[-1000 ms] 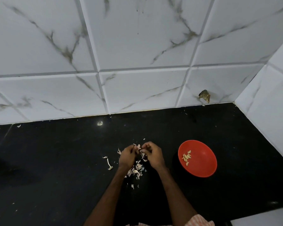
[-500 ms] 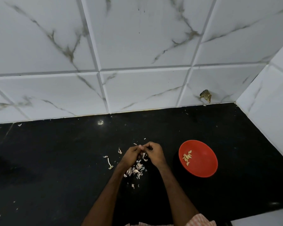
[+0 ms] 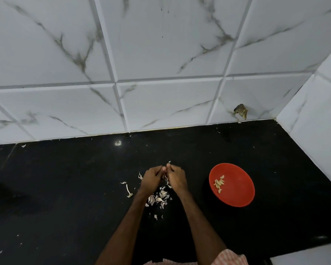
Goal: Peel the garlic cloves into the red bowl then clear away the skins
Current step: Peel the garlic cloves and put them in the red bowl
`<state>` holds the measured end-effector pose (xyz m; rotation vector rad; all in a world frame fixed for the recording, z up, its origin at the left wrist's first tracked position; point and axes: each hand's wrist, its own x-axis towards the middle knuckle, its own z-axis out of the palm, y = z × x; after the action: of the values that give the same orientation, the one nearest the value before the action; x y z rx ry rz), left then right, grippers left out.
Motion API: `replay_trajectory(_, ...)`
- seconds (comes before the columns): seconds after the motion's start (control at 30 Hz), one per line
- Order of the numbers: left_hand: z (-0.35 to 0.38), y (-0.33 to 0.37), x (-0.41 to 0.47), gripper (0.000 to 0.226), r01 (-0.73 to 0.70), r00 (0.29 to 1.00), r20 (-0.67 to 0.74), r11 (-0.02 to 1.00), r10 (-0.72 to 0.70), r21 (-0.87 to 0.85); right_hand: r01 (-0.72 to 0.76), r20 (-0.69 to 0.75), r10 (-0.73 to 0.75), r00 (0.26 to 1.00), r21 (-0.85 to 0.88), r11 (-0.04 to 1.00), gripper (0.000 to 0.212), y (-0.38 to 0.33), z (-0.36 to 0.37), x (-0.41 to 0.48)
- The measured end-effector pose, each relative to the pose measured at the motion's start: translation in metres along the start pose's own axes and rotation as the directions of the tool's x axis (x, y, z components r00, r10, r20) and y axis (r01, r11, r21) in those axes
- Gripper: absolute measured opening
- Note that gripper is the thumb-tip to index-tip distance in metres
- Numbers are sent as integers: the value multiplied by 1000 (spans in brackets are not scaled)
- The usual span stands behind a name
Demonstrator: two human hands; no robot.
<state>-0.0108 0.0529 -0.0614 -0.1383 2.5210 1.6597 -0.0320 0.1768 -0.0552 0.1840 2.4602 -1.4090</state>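
My left hand (image 3: 151,178) and my right hand (image 3: 176,176) meet fingertip to fingertip above the black counter, fingers curled and pinching a small garlic clove that the fingers almost hide. Under and just behind the hands lies a pile of pale garlic skins (image 3: 160,199). A few loose skins (image 3: 128,190) lie to the left of my left hand. The red bowl (image 3: 235,190) stands to the right of my right hand, a hand's width away, with several peeled cloves (image 3: 219,183) in its left half.
The black counter (image 3: 65,188) runs to a white marble-tiled wall (image 3: 161,102) at the back and another tiled wall (image 3: 313,140) on the right. A dark chipped spot (image 3: 241,111) marks the back wall near the corner. A pale ledge (image 3: 304,253) shows at the bottom right.
Both hands have drawn closer together and shifted slightly away from me over the skins. The bowl and the cloves in it have stayed where they were.
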Motion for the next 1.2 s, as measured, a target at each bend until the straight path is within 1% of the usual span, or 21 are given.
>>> replay_trajectory(0.07, -1, 2, 2, 42, 6, 1000, -17, 1000, -6, -7, -2, 27, 2, 1000, 29, 1000, 43, -5, -3, 5)
replay_trajectory(0.13, -2, 5, 6, 41, 23, 1000, -17, 1000, -22, 6, 22, 26, -22, 999, -3, 1000, 41, -9, -7, 8)
replay_trajectory(0.17, -2, 6, 8, 40, 28, 1000, -12, 1000, -27, 9, 29, 4, -29, 1000, 2, 1000, 39, -10, -9, 9)
replay_trajectory(0.23, -2, 8, 11, 36, 41, 999, -10, 999, -41, -10, 53, -57, -48, 997, 83, 995, 35, -7, -11, 10)
replay_trajectory(0.3, -3, 6, 13, 32, 57, 998, -13, 998, -57, -21, 76, -73, -64, 995, 163, 984, 27, -4, -13, 10)
replay_trajectory(0.43, -2, 5, 12, 22, 78, 997, 8, 996, -78, -36, 109, -63, -98, 993, 208, 972, 7, 2, -17, 10)
replay_trajectory(0.53, -2, 6, 13, 18, 72, 997, -8, 997, -72, -33, 123, -71, -108, 992, 248, 961, 10, 5, -17, 10)
replay_trajectory(0.67, -4, 2, 12, 14, 58, 998, 1, 998, -58, 5, 41, -65, -21, 998, 323, 946, 14, 2, -18, 9)
replay_trajectory(0.73, -5, 2, 11, 13, 48, 999, -1, 999, -48, 26, 39, -54, -23, 998, 304, 952, 15, 2, -18, 11)
replay_trajectory(0.8, -5, 3, 11, 14, 54, 999, -8, 998, -54, 43, 81, -68, -66, 996, 252, 964, 14, 2, -17, 13)
replay_trajectory(0.93, -6, 5, 11, 18, 65, 997, -37, 997, -63, 47, 162, -125, -131, 983, 283, 945, 11, 4, -15, 9)
replay_trajectory(1.07, -8, 8, 9, 16, 38, 999, -7, 994, -37, 100, 185, -132, -156, 979, 248, 951, 8, 5, -18, 9)
replay_trajectory(1.2, -10, 8, 10, 17, 17, 1000, -14, 991, -15, 134, 206, -100, -189, 977, 203, 957, 10, 3, -19, 12)
